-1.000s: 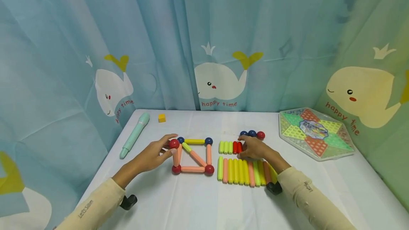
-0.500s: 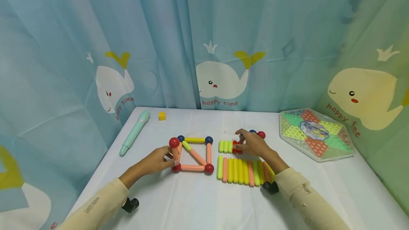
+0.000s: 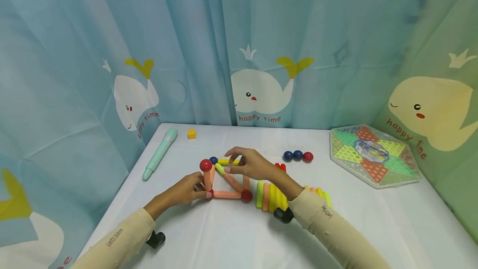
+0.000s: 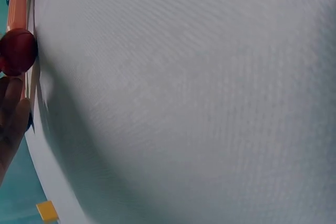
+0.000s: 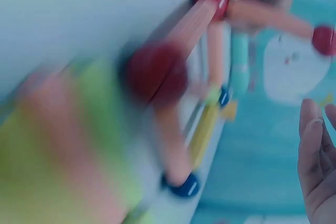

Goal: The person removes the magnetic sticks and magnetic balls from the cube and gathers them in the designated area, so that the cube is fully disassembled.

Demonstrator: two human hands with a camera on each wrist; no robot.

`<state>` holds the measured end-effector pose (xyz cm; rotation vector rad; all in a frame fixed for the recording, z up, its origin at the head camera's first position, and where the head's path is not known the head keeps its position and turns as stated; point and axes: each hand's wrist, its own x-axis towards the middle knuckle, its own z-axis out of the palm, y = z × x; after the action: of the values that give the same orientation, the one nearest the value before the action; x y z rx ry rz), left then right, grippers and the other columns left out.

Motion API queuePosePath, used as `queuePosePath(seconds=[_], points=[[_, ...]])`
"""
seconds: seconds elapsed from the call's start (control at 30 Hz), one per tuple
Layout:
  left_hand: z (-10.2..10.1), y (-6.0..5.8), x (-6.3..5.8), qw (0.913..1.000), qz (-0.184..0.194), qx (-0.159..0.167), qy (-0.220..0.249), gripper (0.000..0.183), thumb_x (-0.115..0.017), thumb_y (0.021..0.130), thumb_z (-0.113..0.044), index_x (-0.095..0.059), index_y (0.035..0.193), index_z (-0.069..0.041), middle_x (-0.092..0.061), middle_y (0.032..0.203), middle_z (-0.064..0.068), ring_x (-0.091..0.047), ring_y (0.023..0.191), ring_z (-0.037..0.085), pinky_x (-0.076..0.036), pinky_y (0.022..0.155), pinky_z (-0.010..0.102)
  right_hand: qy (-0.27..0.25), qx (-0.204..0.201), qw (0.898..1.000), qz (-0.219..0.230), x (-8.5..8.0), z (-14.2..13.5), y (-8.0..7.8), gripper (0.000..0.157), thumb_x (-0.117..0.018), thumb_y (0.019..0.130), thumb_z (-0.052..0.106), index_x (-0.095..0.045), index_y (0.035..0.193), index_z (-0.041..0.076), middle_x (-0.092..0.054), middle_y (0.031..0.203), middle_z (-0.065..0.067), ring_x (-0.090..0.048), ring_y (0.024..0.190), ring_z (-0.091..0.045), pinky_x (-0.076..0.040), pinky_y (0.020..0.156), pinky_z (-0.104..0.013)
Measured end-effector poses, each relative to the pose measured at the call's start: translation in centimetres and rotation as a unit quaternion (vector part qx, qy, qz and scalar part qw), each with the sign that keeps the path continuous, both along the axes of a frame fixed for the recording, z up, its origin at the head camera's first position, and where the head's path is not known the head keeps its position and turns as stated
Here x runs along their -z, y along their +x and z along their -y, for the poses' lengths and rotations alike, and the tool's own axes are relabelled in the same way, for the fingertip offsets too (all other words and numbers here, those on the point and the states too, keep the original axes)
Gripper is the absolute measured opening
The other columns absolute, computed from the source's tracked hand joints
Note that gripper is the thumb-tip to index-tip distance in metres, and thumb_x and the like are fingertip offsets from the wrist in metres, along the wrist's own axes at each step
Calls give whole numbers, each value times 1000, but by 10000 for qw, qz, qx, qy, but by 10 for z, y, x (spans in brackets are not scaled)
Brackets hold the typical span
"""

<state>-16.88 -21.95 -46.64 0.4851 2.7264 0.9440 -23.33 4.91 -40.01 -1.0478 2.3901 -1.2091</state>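
Note:
A frame of magnetic sticks and balls lies on the white table, with peach front stick [image 3: 228, 194] and yellow back stick [image 3: 228, 162]. From its front left red ball [image 4: 18, 51] a peach stick [image 3: 207, 180] stands upright, topped by another red ball [image 3: 206, 165]. My left hand [image 3: 185, 189] holds that lower corner, thumb and fingers at the red ball. My right hand [image 3: 254, 164] hovers above the frame's right half, thumb and fingers apart with nothing between them. It hides the back right blue ball in the head view. A lime and peach diagonal [image 3: 233, 182] crosses the frame.
Yellow, peach and lime sticks [image 3: 274, 198] lie in a row on the right, partly under my right forearm. Behind them sit short red sticks [image 3: 283, 167], two blue balls [image 3: 293, 155] and a red ball [image 3: 308, 157]. Around are a board game [image 3: 373, 155], mint tube [image 3: 160, 155] and yellow cube [image 3: 191, 134].
My right hand has moved left from the short red sticks to over the frame. My left hand has slid down from the top red ball to the foot of the upright stick.

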Motion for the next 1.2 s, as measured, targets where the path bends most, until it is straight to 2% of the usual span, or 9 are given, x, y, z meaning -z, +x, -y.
queuePosePath(seconds=[0.17, 0.33, 0.43, 0.6, 0.8, 0.97, 1.03, 1.2], points=[[-1, -2, 3, 9993, -219, 268, 122, 25, -74, 92, -26, -67, 110, -10, -65, 107, -2, -65, 98, 15, -56, 86, 31, -159, -292, 9993, -140, -4, 33, 10, 52, -78, 89, 30, -59, 135, 15, -69, 114, -7, -67, 88, -16, -57, 76, -26], [-4, -2, 6, 9974, -492, 485, 198, 21, -74, 92, -24, -68, 107, -11, -66, 107, -2, -66, 96, 15, -56, 85, 29, -351, -351, 9981, -354, 0, 45, 13, 43, -80, 87, 23, -66, 126, 12, -72, 102, -5, -65, 82, -15, -55, 73, -22], [-5, -1, 6, 9970, -568, 482, 199, 20, -75, 92, -24, -68, 106, -12, -66, 107, -2, -66, 96, 15, -57, 85, 29, -368, -412, 9976, -426, 0, 46, 13, 36, -79, 88, 20, -66, 121, 13, -72, 100, -5, -66, 81, -15, -55, 73, -22], [-5, 0, 6, 9982, -497, 299, 177, 21, -75, 91, -24, -67, 108, -13, -65, 106, -5, -65, 97, 14, -56, 86, 28, -236, -707, 9960, -496, -4, 46, 11, 32, -74, 92, 18, -61, 121, 12, -73, 106, -8, -69, 88, -20, -56, 76, -23], [-5, 0, 10, 9965, -677, 386, 319, 21, -75, 91, -20, -66, 108, -10, -65, 104, -3, -67, 97, 17, -56, 86, 29, -184, -799, 9963, -244, -4, 45, 10, 29, -68, 97, 15, -56, 122, 9, -72, 111, -8, -68, 89, -17, -56, 76, -23], [-3, 0, 13, 9948, -798, 556, 316, 15, -74, 92, -20, -68, 103, -13, -64, 101, -3, -67, 97, 17, -56, 85, 27, -388, -809, 9959, -56, -2, 37, 6, 29, -69, 96, 22, -57, 120, 10, -71, 103, -6, -68, 81, -23, -56, 71, -25], [-2, 1, 13, 9946, -819, 583, 245, 12, -74, 92, -21, -68, 101, -15, -63, 100, -4, -67, 96, 16, -56, 85, 27, -500, -821, 9954, 0, -2, 29, 3, 27, -71, 95, 23, -59, 117, 11, -70, 100, -4, -68, 82, -24, -56, 74, -27], [3, 3, 11, 9955, -795, 517, 70, 12, -72, 93, -26, -68, 100, -17, -62, 100, -5, -66, 96, 14, -56, 83, 27, -572, -627, 9964, 1, -7, -12, -9, 27, -73, 92, 22, -64, 117, 13, -69, 108, -3, -65, 90, -23, -56, 83, -34]])
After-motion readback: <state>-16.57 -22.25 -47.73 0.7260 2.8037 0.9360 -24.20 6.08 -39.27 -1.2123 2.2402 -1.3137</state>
